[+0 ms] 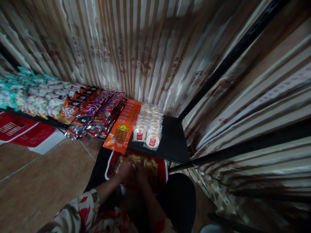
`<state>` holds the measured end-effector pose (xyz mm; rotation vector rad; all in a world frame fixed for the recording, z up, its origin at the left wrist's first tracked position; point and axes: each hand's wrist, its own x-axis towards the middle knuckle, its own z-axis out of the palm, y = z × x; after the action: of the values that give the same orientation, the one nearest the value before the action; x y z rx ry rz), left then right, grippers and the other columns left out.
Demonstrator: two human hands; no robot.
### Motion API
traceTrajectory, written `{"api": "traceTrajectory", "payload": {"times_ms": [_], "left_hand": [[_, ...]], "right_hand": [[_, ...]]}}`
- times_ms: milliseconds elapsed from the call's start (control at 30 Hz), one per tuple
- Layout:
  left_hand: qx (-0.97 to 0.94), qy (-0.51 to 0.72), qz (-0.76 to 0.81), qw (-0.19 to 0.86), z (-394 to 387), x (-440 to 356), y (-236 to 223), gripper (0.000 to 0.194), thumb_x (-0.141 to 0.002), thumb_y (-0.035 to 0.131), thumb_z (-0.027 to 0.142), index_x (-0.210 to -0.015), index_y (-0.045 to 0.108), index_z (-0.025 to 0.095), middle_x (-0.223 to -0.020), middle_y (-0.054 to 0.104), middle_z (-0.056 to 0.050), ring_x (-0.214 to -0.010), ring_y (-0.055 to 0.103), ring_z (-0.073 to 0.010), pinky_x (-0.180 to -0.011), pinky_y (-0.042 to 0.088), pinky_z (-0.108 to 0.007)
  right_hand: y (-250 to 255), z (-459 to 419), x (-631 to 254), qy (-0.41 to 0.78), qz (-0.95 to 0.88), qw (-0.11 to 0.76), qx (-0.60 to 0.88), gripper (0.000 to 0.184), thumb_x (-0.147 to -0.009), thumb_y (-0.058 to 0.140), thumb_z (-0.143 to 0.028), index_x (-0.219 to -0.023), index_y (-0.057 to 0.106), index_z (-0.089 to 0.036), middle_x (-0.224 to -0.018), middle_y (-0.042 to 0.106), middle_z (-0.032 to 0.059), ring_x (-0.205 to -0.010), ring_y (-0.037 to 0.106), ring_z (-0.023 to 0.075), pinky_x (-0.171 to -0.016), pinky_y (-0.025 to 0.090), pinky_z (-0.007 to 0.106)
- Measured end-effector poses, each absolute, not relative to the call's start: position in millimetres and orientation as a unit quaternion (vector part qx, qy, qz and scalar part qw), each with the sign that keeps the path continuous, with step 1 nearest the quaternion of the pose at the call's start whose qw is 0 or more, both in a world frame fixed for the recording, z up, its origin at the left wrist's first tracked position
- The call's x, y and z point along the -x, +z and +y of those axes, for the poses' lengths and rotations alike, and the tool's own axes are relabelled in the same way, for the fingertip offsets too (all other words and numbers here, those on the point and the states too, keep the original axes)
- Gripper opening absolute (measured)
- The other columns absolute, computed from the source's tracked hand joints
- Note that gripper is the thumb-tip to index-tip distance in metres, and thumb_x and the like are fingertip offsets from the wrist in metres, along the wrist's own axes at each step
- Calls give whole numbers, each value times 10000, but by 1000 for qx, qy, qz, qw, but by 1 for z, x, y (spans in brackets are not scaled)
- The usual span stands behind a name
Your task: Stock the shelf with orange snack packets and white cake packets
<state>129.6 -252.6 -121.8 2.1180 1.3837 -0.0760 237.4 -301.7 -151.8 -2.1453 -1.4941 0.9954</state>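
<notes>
My left hand [124,170] and my right hand [140,174] are side by side, almost touching, over a red basket with a white rim [166,171]. The fingers of both look curled closed; whatever they hold is too dim and small to make out. Under and beyond them in the basket lie several pale yellowish snack packs [147,162]. Just past the basket, on a low black shelf [173,139], are two rows of round white crackers in clear wrappers [152,137]. Beside these lies a flat orange snack bag [122,127].
Leftward along the shelf run dark red packets [107,111], orange-black packets [70,108], white packets [53,105] and green packets [14,87]. A red-and-white basket [26,129] stands below. Black poles [230,61] and a pleated curtain [145,48] border the shelf.
</notes>
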Motion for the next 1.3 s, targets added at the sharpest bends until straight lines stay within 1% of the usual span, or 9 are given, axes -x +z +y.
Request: {"api": "traceTrajectory", "payload": {"times_ms": [100,233,367,500,700,833,1000,1167,1300], "left_hand": [[-808,-23,513,290,-255,-133,-116,293,-820,408,112,-1015,622,154,-1100,595,-133,-1044,550,-204,-876,413,-278],[-818,-7,501,283,-258,-134,-106,273,-807,447,134,-1016,621,167,-1115,584,-114,-1091,505,-202,-933,372,-275],[-828,20,488,277,-259,-132,-101,295,-803,439,131,-1038,613,169,-1168,551,-100,-1156,443,-204,-992,324,-286],[-828,60,490,267,-257,-127,-101,317,-787,444,111,-1045,620,167,-1221,519,-97,-1194,401,-212,-1026,295,-302],[-805,77,510,294,-253,-120,-98,371,-792,419,103,-1112,583,192,-1229,514,-60,-1138,466,-163,-1005,323,-246],[-790,76,517,321,-251,-120,-99,419,-786,423,114,-1184,528,191,-1193,550,-65,-1109,505,-173,-970,360,-256],[-779,106,507,354,-250,-120,-103,456,-780,454,126,-1232,482,179,-1223,549,-62,-1124,504,-167,-983,343,-237],[-777,109,497,371,-250,-117,-100,346,-786,472,146,-1123,530,199,-1138,593,-45,-1054,543,-155,-926,373,-227],[-773,105,503,371,-250,-114,-94,198,-810,461,166,-974,566,203,-984,638,-27,-920,583,-144,-823,403,-213]], "right_hand": [[-146,-304,-236,352,-515,190,758,303,-812,407,-179,-944,675,-234,-968,704,78,-886,639,216,-741,451,278],[-141,-308,-236,346,-518,208,755,323,-810,385,-171,-924,680,-234,-951,707,62,-882,633,211,-752,455,276],[-138,-312,-238,355,-496,231,758,316,-822,387,-241,-928,685,-246,-956,707,44,-880,630,214,-754,466,284],[-134,-316,-242,362,-474,262,759,315,-813,413,-306,-955,678,-210,-953,703,51,-853,634,197,-749,470,270],[-134,-320,-249,386,-455,289,749,349,-806,411,-328,-1030,654,-215,-952,702,24,-853,633,188,-774,479,285],[-136,-321,-252,393,-441,307,746,363,-795,429,-350,-1057,646,-221,-993,694,24,-900,630,192,-805,477,290],[-128,-325,-253,427,-416,324,734,360,-794,428,-365,-1043,648,-226,-987,696,18,-909,635,205,-792,487,293],[-122,-327,-253,431,-383,337,745,324,-767,466,-365,-958,668,-197,-944,702,46,-942,625,244,-822,485,337],[-131,-326,-256,472,-329,394,717,373,-757,482,-370,-1035,624,-164,-1033,679,80,-962,627,236,-820,499,338]]}}
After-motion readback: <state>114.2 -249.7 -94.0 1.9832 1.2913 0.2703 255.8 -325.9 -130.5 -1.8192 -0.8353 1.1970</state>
